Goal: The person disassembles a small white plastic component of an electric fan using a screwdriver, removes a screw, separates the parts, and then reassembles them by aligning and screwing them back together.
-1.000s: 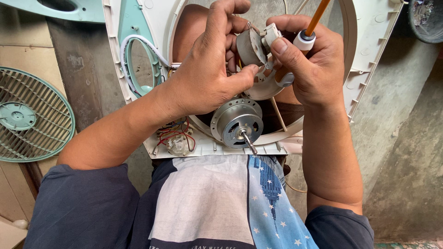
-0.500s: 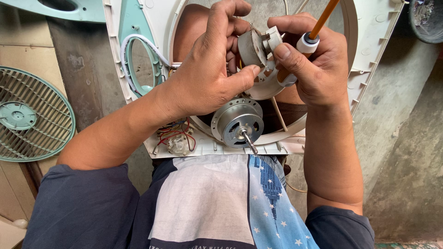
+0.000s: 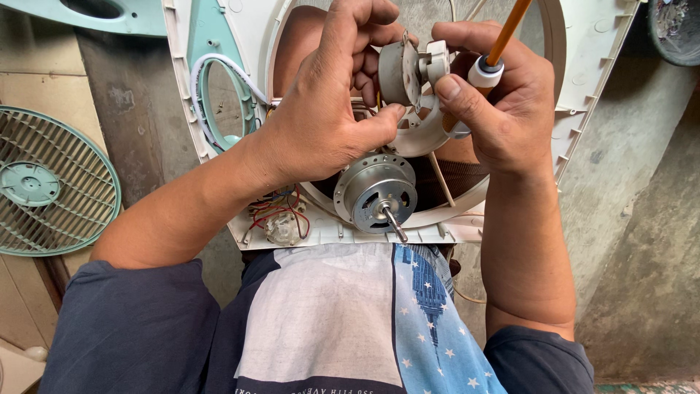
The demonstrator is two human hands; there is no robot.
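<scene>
One small round motor (image 3: 399, 71) held up at far centre, pinched by left hand (image 3: 328, 109). Right hand (image 3: 503, 102) fisted around one orange-shafted screwdriver (image 3: 494, 55), tip at motor. Nearer: one bigger fan motor (image 3: 375, 193) in white housing (image 3: 583, 80). One green grille (image 3: 51, 182) left.

Even, soft daylight; bright, no harsh glare. Faint sheen on motor (image 3: 375, 193) below left hand (image 3: 321, 117). Soft shadow under both hands, darker inside fan housing (image 3: 583, 66) behind them. Sharp focus on right hand (image 3: 503, 102) and forearms. Slight wide-angle stretch at edges; grille (image 3: 51, 182) far left of left hand bowed. Shirt print at bottom slightly soft.
</scene>
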